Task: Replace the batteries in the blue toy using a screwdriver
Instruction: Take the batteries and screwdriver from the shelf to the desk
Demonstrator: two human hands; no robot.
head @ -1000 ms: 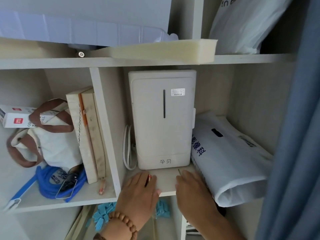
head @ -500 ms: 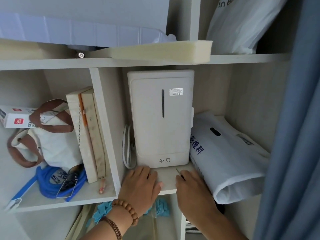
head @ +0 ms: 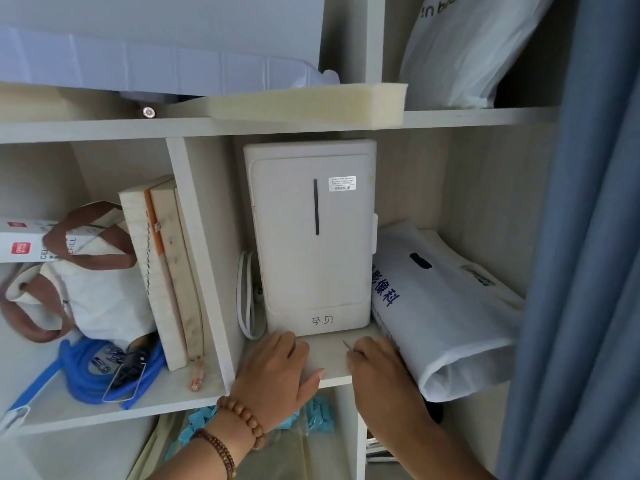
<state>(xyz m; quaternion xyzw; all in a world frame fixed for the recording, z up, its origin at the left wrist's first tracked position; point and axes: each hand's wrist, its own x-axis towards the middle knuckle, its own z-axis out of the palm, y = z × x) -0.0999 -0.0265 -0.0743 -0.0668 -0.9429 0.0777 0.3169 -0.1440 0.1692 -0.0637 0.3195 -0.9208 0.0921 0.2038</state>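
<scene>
Head view: box point(head: 24, 242) label reads "deli".

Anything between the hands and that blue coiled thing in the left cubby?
Yes. Both the left hand and right hand, pinching a thin metal tip, rest on the middle cubby's shelf; the upright divider and the books leaning beside it separate them from the blue coil. The front is open, so going around the divider looks possible.

Soft, even daylight; weak shadows; no glare; wide-angle bending at edges; slightly soft focus.
</scene>
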